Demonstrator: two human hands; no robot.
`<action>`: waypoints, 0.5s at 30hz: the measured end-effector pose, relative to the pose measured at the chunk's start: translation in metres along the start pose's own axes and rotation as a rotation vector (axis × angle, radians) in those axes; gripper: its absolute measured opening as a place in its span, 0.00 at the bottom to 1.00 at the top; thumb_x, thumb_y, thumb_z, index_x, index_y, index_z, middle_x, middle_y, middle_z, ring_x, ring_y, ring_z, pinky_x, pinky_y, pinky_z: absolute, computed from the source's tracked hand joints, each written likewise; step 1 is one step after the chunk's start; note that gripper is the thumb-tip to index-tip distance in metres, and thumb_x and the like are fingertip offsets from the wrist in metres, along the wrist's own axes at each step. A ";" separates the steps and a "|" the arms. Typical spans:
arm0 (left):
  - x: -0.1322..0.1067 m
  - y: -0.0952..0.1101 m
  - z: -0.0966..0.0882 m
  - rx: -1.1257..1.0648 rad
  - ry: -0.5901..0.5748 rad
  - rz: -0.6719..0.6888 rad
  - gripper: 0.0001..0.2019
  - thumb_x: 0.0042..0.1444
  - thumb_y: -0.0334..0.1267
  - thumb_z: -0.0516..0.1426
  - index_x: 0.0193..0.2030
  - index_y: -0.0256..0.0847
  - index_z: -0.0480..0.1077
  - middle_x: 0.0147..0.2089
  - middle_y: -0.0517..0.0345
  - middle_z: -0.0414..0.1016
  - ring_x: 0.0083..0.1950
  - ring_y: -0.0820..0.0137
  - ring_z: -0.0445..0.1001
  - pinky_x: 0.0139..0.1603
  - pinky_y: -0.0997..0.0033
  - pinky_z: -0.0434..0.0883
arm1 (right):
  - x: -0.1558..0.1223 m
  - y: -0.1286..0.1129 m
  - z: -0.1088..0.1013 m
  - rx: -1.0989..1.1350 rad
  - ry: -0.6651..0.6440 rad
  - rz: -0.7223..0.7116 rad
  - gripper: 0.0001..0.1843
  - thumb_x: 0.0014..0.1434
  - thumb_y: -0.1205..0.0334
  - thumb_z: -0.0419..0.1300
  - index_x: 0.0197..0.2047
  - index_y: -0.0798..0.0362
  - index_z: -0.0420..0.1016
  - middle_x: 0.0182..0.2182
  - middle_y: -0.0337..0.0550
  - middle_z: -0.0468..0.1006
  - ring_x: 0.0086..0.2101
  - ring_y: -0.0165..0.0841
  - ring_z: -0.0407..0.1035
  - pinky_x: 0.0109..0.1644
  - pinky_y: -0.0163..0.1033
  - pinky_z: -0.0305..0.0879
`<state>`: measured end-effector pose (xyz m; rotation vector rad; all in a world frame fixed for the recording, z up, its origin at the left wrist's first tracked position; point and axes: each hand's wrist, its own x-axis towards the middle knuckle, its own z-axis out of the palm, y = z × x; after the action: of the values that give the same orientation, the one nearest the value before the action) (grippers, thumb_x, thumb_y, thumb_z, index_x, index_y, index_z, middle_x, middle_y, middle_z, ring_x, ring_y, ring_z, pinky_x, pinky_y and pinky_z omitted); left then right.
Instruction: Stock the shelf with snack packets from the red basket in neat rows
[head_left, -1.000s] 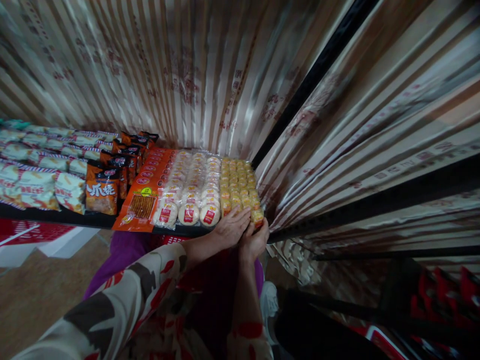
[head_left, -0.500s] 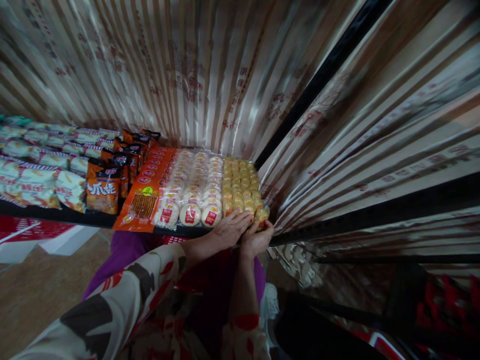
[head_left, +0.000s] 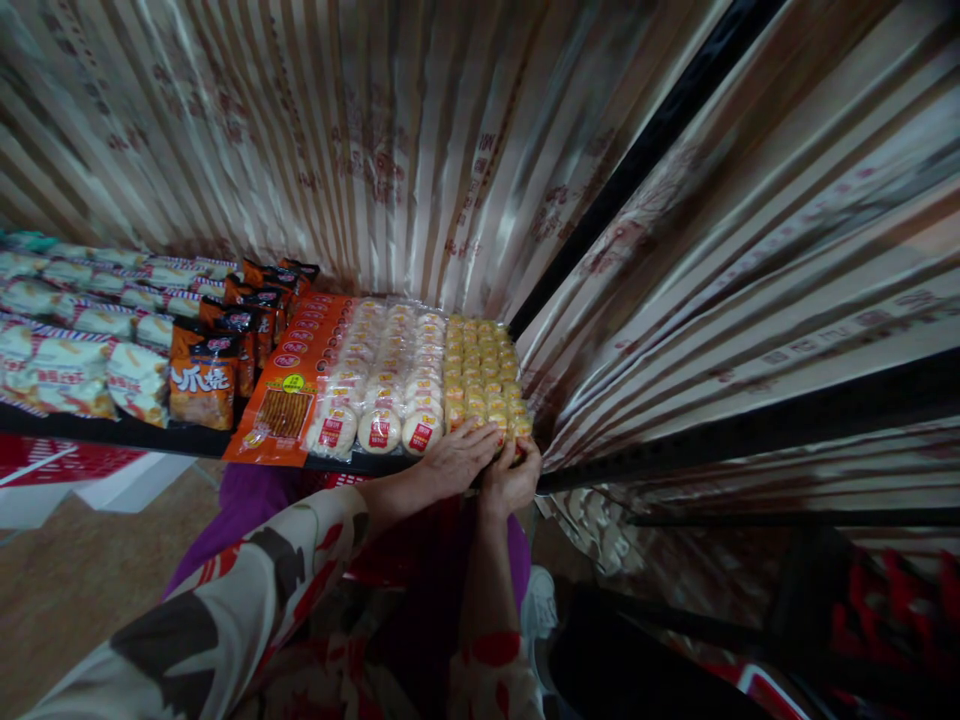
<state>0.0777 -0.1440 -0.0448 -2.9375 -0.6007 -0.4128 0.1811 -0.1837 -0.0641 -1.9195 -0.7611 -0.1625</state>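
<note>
Rows of small yellow wrapped cakes (head_left: 482, 365) fill the right end of a dark shelf. Along their front edge lies my left hand (head_left: 457, 460), its fingers stretched out flat and touching the nearest wrappers. Beside it, my right hand (head_left: 512, 482) has its fingers curled round the front right corner of these rows. Part of a yellow wrapped cake (head_left: 520, 428) shows above those fingers, and its lower part is hidden. White round wrapped cakes (head_left: 379, 430) with red labels stand in rows to the left of my left hand.
An orange flat packet (head_left: 281, 400), orange-black snack bags (head_left: 202, 378) and white-blue snack bags (head_left: 71, 372) line the shelf (head_left: 135, 432) leftward. Patterned curtains (head_left: 405, 150) hang behind. A black post (head_left: 592, 230) slants at the right, and a red crate (head_left: 60, 465) is below.
My right hand has shifted slightly left, and the yellow cake at its fingers now sits closer in against the row. The left hand has hardly moved.
</note>
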 end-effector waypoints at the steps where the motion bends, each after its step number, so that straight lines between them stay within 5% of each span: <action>1: 0.000 0.000 -0.002 0.001 -0.003 0.002 0.21 0.64 0.32 0.43 0.63 0.31 0.57 0.67 0.45 0.56 0.68 0.64 0.51 0.67 0.57 0.48 | -0.001 0.001 0.000 0.004 -0.002 -0.006 0.15 0.61 0.54 0.50 0.42 0.54 0.70 0.46 0.52 0.75 0.48 0.39 0.68 0.51 0.41 0.62; 15: -0.001 0.002 -0.003 0.005 -0.011 -0.017 0.20 0.64 0.33 0.43 0.62 0.33 0.59 0.66 0.46 0.57 0.68 0.63 0.52 0.66 0.56 0.48 | -0.006 -0.001 -0.002 -0.087 0.023 -0.195 0.15 0.62 0.63 0.47 0.46 0.57 0.71 0.50 0.55 0.73 0.52 0.39 0.66 0.57 0.47 0.60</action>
<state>0.0774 -0.1467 -0.0427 -2.9333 -0.6271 -0.3969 0.1764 -0.1875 -0.0654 -1.9195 -0.9385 -0.3419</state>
